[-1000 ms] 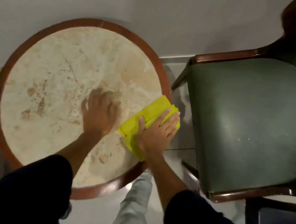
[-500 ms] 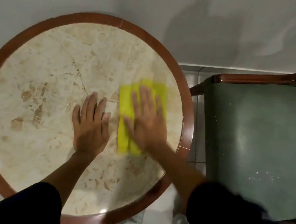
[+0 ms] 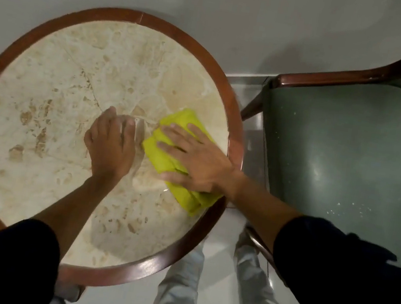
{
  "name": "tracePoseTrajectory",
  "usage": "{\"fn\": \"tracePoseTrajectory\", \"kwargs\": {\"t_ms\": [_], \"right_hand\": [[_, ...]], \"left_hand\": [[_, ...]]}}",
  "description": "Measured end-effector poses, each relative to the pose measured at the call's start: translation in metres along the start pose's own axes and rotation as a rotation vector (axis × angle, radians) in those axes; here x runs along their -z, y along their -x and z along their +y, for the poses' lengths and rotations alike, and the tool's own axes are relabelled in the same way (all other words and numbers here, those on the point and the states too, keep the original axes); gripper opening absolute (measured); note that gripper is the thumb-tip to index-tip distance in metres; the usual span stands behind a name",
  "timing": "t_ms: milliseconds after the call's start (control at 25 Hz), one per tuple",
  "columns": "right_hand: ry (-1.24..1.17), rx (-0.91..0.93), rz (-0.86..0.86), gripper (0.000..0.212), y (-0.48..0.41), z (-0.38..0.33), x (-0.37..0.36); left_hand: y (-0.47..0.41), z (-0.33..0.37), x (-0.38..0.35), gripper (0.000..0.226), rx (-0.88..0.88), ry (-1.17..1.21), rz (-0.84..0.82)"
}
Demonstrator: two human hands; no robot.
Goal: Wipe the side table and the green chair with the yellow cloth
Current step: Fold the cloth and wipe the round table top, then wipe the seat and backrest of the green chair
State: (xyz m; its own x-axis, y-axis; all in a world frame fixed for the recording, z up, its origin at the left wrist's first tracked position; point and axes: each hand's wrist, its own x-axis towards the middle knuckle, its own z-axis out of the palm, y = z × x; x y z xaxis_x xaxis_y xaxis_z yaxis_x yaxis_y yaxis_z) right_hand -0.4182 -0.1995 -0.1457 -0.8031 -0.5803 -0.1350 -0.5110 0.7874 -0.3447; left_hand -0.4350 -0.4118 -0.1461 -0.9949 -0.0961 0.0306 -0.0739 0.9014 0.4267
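head view:
right hand (image 3: 200, 162): flat, fingers spread, palm pressing down on yellow cloth (image 3: 164, 158), no pinch
yellow cloth: folded, soft, under right palm at table's right edge
left hand (image 3: 111, 143): flat on stone, empty, just beside cloth
side table (image 3: 47, 92): round, beige marble, brown wood rim
green chair (image 3: 350, 153): right of table, smooth leather-like seat, white specks

A plain pale wall (image 3: 216, 3) fills the upper part of the view, meeting a glossy light tiled floor (image 3: 216, 279) along a narrow skirting strip (image 3: 247, 76). Lighting is dim and soft.
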Motion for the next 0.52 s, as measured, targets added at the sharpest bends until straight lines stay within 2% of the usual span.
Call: {"fn": "tracePoseTrajectory", "kwargs": {"t_ms": [40, 80, 120, 160, 200, 240, 320, 400, 480, 520], "right_hand": [[-0.051, -0.046, 0.078, 0.074, 0.014, -0.007, 0.0], [-0.107, -0.248, 0.187, 0.075, 0.031, -0.012, -0.001], [-0.169, -0.535, 0.26, 0.08, 0.05, -0.017, -0.002], [-0.234, -0.824, 0.259, 0.087, 0.07, -0.024, 0.0], [-0.306, -1.035, 0.206, 0.094, 0.087, -0.03, 0.001], [-0.386, -1.156, 0.139, 0.093, 0.099, -0.032, 0.002], [-0.629, -1.259, 0.055, 0.069, 0.116, -0.023, 0.008], [-0.992, -1.219, 0.16, 0.04, 0.14, 0.001, 0.02], [-1.237, -1.148, 0.293, 0.038, 0.175, 0.033, 0.04], [-1.269, -1.129, 0.353, 0.038, 0.197, 0.053, 0.053]], "left_hand": [[-0.006, 0.01, 0.007, 0.05, -0.024, 0.051, -0.029], [-0.011, 0.02, 0.013, 0.052, -0.092, 0.056, -0.081], [-0.014, 0.031, 0.016, 0.054, -0.207, 0.007, -0.145], [-0.014, 0.045, 0.016, 0.06, -0.355, -0.09, -0.222], [-0.014, 0.06, 0.013, 0.068, -0.503, -0.184, -0.325], [-0.013, 0.074, 0.009, 0.074, -0.627, -0.266, -0.449], [-0.005, 0.103, 0.0, 0.08, -0.79, -0.393, -0.651], [0.005, 0.131, -0.01, 0.073, -0.889, -0.468, -0.709], [0.017, 0.162, -0.023, 0.056, -0.954, -0.389, -0.705], [0.025, 0.183, -0.03, 0.05, -0.886, -0.27, -0.771]]}}
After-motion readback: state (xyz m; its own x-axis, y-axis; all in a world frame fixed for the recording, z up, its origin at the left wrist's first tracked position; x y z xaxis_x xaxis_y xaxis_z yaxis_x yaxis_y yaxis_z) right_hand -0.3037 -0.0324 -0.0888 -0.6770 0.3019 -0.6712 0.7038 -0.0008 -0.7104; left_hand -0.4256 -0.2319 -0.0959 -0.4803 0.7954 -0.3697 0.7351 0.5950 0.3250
